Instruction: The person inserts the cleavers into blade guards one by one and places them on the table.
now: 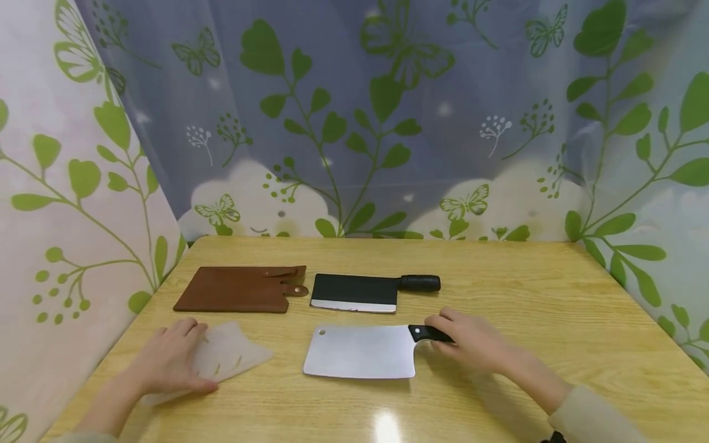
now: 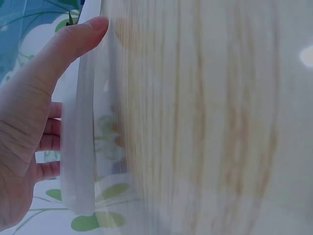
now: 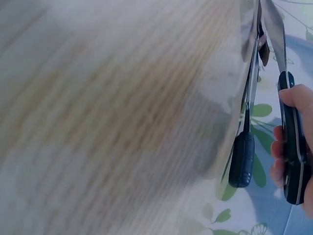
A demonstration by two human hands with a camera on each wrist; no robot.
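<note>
My right hand (image 1: 471, 339) grips the black handle of a silver cleaver (image 1: 360, 352), whose broad blade points left. The right wrist view shows the fingers curled round that handle (image 3: 292, 142), with the cleaver raised off the table. At the left, my left hand (image 1: 166, 358) holds a whitish, translucent sheet-like piece (image 1: 229, 349) with a few yellowish marks. Its thumb lies on the near side, fingers on the far side. Seen edge-on in the left wrist view, the whitish piece (image 2: 78, 142) looks thick or folded.
Behind the silver cleaver lies a second cleaver (image 1: 354, 289) with a dark blade and black handle. A brown leather sheath (image 1: 232, 289) with a snap strap lies left of it. The wooden table (image 1: 526, 271) meets patterned cloth (image 1: 343, 92) at the back and sides.
</note>
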